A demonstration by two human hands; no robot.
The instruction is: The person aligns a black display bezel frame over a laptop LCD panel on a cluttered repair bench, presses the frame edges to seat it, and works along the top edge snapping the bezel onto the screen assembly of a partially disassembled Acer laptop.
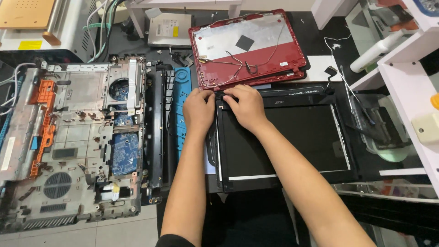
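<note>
Both hands press on the top left corner of the black screen frame (283, 137). Left hand (198, 109) and right hand (247, 106) are curled, fingertips gripping the frame's edge. Red laptop lid (247, 48) lies just behind the frame; an opened laptop base (77, 142) lies to its left.

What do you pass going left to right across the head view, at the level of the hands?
Opened laptop base → black keyboard → blue mat → left hand → right hand → black screen panel → white shelf unit.
</note>
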